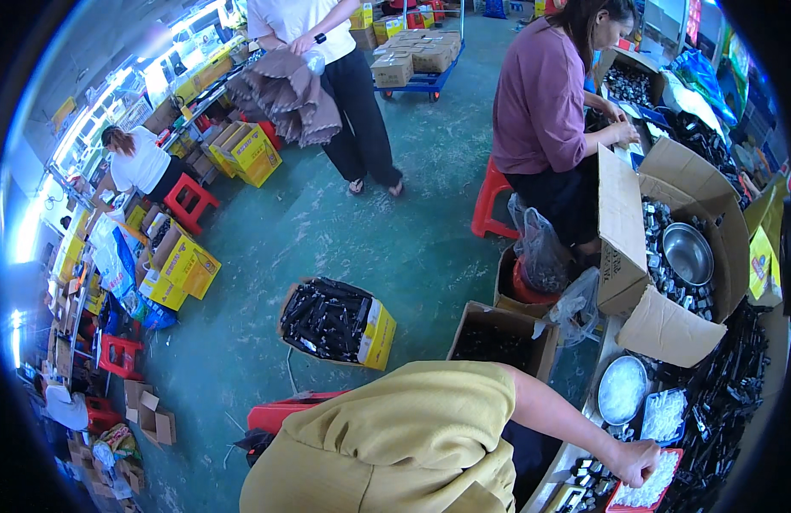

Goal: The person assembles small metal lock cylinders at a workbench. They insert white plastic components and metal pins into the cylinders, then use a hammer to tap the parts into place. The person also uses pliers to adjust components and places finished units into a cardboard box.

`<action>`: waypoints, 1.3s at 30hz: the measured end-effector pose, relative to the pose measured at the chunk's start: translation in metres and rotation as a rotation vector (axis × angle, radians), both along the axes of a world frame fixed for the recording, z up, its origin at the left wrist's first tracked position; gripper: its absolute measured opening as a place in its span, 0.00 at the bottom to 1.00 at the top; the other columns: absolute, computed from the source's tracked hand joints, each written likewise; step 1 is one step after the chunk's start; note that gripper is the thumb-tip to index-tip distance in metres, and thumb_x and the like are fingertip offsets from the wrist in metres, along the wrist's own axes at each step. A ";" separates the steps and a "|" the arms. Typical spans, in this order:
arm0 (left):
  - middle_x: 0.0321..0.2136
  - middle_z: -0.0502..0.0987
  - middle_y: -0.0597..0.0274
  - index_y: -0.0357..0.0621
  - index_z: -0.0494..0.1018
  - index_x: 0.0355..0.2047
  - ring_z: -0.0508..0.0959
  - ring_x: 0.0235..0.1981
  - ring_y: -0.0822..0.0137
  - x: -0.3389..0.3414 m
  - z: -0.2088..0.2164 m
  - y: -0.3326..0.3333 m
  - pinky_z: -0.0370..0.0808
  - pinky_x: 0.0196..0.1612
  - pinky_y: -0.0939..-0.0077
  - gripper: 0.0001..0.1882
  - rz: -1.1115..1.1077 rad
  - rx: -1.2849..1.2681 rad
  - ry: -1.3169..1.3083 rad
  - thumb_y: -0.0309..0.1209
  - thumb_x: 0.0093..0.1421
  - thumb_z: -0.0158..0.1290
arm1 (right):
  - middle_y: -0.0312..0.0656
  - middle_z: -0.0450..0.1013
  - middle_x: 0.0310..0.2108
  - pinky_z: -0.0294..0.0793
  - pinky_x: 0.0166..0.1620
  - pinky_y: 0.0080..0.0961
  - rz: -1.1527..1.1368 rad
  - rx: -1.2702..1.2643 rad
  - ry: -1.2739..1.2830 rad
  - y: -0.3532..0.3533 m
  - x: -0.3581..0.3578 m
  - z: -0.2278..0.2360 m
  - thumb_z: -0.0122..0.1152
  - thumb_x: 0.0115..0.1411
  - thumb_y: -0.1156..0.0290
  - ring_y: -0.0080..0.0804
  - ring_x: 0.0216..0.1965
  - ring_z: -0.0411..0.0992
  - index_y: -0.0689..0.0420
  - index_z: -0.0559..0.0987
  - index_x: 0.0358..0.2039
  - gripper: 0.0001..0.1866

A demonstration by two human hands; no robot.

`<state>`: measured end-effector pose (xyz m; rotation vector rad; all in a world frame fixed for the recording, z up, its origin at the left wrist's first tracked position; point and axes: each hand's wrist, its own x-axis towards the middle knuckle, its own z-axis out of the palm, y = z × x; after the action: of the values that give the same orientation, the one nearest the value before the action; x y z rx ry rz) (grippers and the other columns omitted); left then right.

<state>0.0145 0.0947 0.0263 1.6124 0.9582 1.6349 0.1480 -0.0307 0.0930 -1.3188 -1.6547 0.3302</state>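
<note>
Neither of the wearer's hands shows, so their fingers cannot be judged. At lower right a co-worker's fist (636, 462) is closed over a shallow red plastic tray (619, 503) of small white parts (658, 480). The tray is probably light and easily spilled, best lifted by its rim.

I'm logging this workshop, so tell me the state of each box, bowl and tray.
Large cardboard box: flaps open, holds small parts.
Steel bowl: empty, inside that box.
Yellow floor box: open, full of black parts.
Round dish: filled with white pieces.
Red tray: holds white pieces, co-worker's hand at it.
Cart boxes: closed.
</note>
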 end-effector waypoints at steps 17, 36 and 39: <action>0.17 0.80 0.52 0.28 0.77 0.19 0.81 0.17 0.66 0.009 0.023 -0.052 0.80 0.19 0.76 0.01 -0.383 -0.503 -0.545 0.15 0.42 0.57 | 0.51 0.78 0.25 0.74 0.34 0.36 0.008 0.004 0.076 -0.005 0.010 -0.006 0.66 0.62 0.58 0.41 0.28 0.74 0.67 0.82 0.29 0.21; 0.18 0.79 0.51 0.30 0.77 0.23 0.82 0.17 0.66 0.034 0.005 -0.059 0.80 0.19 0.75 0.03 -0.407 -0.593 -0.557 0.17 0.49 0.61 | 0.50 0.78 0.25 0.75 0.34 0.35 -0.028 0.005 0.116 -0.011 0.015 -0.009 0.67 0.61 0.59 0.40 0.28 0.75 0.67 0.82 0.29 0.19; 0.18 0.79 0.52 0.31 0.77 0.23 0.81 0.17 0.66 0.033 0.005 -0.060 0.79 0.20 0.75 0.03 -0.409 -0.580 -0.544 0.18 0.49 0.61 | 0.50 0.78 0.25 0.75 0.34 0.35 -0.026 0.007 0.122 -0.012 0.014 -0.009 0.67 0.61 0.59 0.40 0.28 0.75 0.67 0.82 0.29 0.19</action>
<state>0.0474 0.0350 0.0318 0.8342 0.6679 1.2498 0.1623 -0.0425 0.0837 -1.2886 -1.5350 0.3820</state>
